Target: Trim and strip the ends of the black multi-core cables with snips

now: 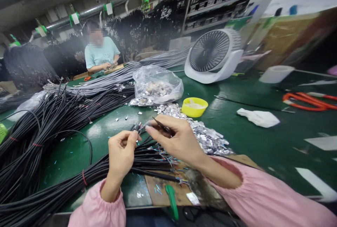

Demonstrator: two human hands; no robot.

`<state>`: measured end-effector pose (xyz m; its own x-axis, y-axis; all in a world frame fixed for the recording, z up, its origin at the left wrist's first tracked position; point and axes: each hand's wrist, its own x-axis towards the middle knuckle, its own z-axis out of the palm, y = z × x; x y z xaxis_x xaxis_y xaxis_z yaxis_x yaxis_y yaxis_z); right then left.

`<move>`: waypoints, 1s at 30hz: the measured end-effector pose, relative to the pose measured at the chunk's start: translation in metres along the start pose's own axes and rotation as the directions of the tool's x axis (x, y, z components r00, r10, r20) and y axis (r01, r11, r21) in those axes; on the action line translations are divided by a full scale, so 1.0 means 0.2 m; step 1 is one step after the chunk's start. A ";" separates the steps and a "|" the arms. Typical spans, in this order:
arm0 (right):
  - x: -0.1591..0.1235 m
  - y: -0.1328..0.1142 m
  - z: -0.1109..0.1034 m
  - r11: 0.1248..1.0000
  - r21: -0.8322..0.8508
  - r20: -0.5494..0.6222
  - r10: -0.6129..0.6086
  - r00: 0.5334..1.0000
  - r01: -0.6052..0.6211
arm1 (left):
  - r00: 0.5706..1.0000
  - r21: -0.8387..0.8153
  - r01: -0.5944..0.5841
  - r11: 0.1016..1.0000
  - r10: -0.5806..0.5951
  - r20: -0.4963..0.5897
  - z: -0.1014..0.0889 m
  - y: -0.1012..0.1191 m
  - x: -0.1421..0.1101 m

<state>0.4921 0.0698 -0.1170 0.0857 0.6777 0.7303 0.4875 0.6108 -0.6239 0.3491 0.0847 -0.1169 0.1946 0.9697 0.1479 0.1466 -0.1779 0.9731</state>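
Observation:
My left hand (pixel 121 151) is closed in a pinch on the stripped end of a black cable (pixel 138 127), held up above the green table (pixel 252 139). My right hand (pixel 177 139) is closed on dark tweezers (pixel 162 126), whose tips point left at the cable's end. Under both hands lies a bundle of black cables (pixel 65 185) with thin coloured wires showing at their cut ends. A heap of small silver foil pieces (pixel 207 137) lies just right of my right hand.
A yellow bowl (pixel 194 106), a clear bag of metal parts (pixel 156 86) and a white desk fan (pixel 213 55) stand beyond. Large bundles of black and grey cables (pixel 60 111) fill the left. Orange scissors (pixel 308 101) and a white rag (pixel 259 117) lie right. Another person (pixel 100 52) sits at the far end.

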 end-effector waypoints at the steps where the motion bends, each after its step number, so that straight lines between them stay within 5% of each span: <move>1: 0.00 0.00 0.00 1.000 0.003 0.003 0.000 1.000 0.000 | 1.000 0.015 -0.013 1.000 0.013 -0.009 0.00 0.00 0.00; 8: 0.00 0.00 -0.01 1.000 0.006 -0.020 -0.005 1.000 0.005 | 0.997 0.063 -0.069 0.996 0.071 -0.036 0.01 0.01 -0.01; 30: 0.00 -0.01 -0.01 0.997 0.057 -0.003 0.053 0.999 -0.053 | 0.999 0.033 0.015 0.999 -0.016 0.031 0.00 0.01 -0.01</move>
<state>0.4929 0.0686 -0.1148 0.1137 0.7080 0.6970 0.4323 0.5964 -0.6763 0.3497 0.0817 -0.1156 0.2226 0.9667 0.1266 0.1816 -0.1687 0.9688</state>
